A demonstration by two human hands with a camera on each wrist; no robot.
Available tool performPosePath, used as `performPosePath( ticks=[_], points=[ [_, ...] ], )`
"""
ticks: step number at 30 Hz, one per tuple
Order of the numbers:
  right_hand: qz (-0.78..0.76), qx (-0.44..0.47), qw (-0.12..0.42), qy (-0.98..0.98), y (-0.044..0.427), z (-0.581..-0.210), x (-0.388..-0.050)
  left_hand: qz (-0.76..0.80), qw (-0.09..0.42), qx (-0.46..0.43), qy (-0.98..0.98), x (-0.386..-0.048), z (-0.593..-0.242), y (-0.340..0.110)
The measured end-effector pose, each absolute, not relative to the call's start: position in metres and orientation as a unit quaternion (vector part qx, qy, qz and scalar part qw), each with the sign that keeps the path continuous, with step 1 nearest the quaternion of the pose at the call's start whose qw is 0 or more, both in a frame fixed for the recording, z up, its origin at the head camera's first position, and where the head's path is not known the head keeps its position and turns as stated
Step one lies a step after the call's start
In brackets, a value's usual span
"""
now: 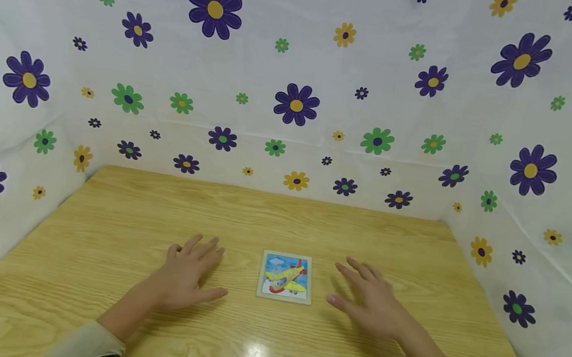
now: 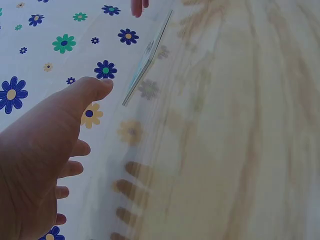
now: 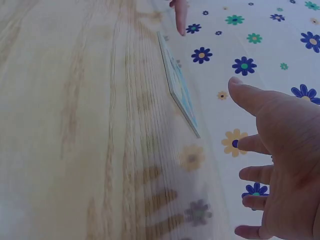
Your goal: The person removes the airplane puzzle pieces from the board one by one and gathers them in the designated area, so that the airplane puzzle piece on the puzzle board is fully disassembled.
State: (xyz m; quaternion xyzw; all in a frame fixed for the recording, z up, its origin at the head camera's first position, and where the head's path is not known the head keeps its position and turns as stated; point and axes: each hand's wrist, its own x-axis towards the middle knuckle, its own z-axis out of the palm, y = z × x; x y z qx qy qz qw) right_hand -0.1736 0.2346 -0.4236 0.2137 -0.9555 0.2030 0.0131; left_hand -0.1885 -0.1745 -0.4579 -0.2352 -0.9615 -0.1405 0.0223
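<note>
A small square picture puzzle (image 1: 286,277) in a pale frame lies flat on the wooden table, showing a yellow and red airplane against blue sky. To its left is my left hand (image 1: 189,276), palm down with fingers spread, holding nothing. My right hand (image 1: 370,299) is on the other side, its fingers also extended and free of any object. Both hands stand apart from the puzzle. In the left wrist view the puzzle (image 2: 148,59) appears nearly edge-on beyond the thumb; the right wrist view gives a similar slanted look at the puzzle (image 3: 176,82).
The wood-grain table (image 1: 260,217) is bordered at the back and both sides by a white cloth (image 1: 255,75) printed with purple, green and yellow flowers. Light glares off the tabletop near the front. Light-coloured sleeves (image 1: 89,344) cover the forearms.
</note>
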Motion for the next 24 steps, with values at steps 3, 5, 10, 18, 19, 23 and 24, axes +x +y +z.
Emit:
performPosePath(
  ticks=[3,5,10,18,19,23,24],
  points=[
    [0.232,0.225,0.006,-0.946,0.232,-0.427,-0.179,-0.154,0.015,-0.238,-0.959,-0.192,-0.462,-0.166],
    [0.248,0.229,-0.001,-0.941,0.230,-0.429,-0.184,-0.158,0.012,-0.240,-0.958,-0.194,-0.463,-0.160],
    [0.282,0.223,-0.028,-0.933,0.222,-0.431,-0.191,-0.174,0.002,-0.250,-0.952,-0.199,-0.463,-0.143],
    [0.305,0.202,-0.055,-0.929,0.199,-0.425,-0.195,-0.240,0.006,-0.289,-0.927,-0.206,-0.466,-0.117],
    [0.305,0.203,-0.057,-0.929,0.197,-0.426,-0.196,-0.248,0.001,-0.291,-0.924,-0.207,-0.467,-0.115],
    [0.319,0.215,-0.064,-0.921,0.190,-0.429,-0.202,-0.290,-0.027,-0.285,-0.913,-0.209,-0.470,-0.108],
    [0.325,0.220,-0.068,-0.917,0.189,-0.431,-0.204,-0.299,-0.035,-0.282,-0.911,-0.210,-0.471,-0.107]
  ],
)
